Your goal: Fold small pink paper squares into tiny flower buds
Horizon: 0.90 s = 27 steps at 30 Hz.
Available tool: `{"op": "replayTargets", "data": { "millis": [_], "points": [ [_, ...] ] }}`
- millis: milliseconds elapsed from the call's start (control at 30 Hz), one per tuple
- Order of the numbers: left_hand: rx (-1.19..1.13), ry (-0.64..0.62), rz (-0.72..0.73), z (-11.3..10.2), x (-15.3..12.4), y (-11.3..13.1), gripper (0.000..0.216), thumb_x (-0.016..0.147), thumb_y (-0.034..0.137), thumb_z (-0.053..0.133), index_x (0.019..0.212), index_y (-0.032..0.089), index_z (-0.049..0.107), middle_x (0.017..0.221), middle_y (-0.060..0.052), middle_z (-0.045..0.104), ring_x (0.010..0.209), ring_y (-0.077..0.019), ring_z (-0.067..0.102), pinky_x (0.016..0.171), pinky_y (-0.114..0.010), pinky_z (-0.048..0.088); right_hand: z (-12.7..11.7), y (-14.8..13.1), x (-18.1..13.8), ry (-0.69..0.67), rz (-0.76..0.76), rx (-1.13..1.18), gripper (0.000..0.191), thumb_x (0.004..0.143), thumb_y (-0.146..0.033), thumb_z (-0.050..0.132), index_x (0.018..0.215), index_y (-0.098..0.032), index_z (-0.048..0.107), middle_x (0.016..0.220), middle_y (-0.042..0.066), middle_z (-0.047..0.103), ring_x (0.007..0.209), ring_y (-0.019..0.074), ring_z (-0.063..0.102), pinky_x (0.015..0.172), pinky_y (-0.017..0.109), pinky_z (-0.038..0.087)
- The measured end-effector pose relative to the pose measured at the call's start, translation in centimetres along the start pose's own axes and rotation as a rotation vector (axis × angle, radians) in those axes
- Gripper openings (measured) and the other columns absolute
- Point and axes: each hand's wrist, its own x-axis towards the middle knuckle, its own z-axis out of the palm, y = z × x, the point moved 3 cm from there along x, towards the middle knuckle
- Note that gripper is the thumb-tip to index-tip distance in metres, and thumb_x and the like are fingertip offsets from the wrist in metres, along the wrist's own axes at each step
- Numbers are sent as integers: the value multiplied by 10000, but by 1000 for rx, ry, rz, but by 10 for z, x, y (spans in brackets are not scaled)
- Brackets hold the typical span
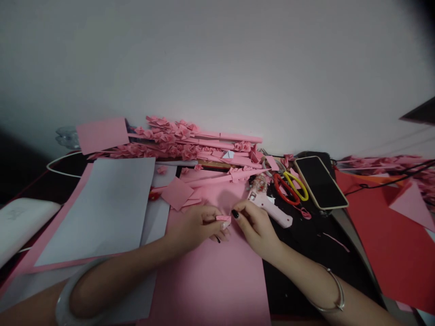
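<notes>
Between the thumb and fingers of my left hand [197, 228] is a small folded pink paper piece [223, 218]. My right hand [255, 228] is just to its right, thumb and index finger pinched together; whatever they hold, if anything, is too small to make out. Both hands are over a large pink paper sheet [217, 280]. Beyond my left hand lie small pink paper squares [177, 193]. A white glue gun [273, 210] rests close behind my right hand, beside scissors with red and yellow handles [286, 189].
Pink paper flowers on stems [180, 133] are piled along the wall. At the right are a phone [321, 182] and red paper [390, 240]; a dark cable [401, 176] crosses there. White sheets [102, 208] and a white box-like object [25, 226] are on the left.
</notes>
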Motion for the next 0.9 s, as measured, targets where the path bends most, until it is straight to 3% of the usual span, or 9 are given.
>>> {"op": "replayTargets", "data": {
  "millis": [400,900],
  "points": [
    [149,142,26,-7,-1,-1,165,777,295,589,731,153,661,676,-40,711,673,-188,673,644,-280,526,0,-7,1,-14,-42,53,197,906,-150,434,972,-185,616,803,44,680,693,159,619,643,278,470],
    [230,133,58,-8,-2,1,188,780,287,575,692,154,675,649,-30,706,639,-166,656,598,-236,500,2,-7,2,-71,16,152,189,895,-199,457,924,-147,636,599,-14,542,505,107,449,496,231,366]
  ]
}}
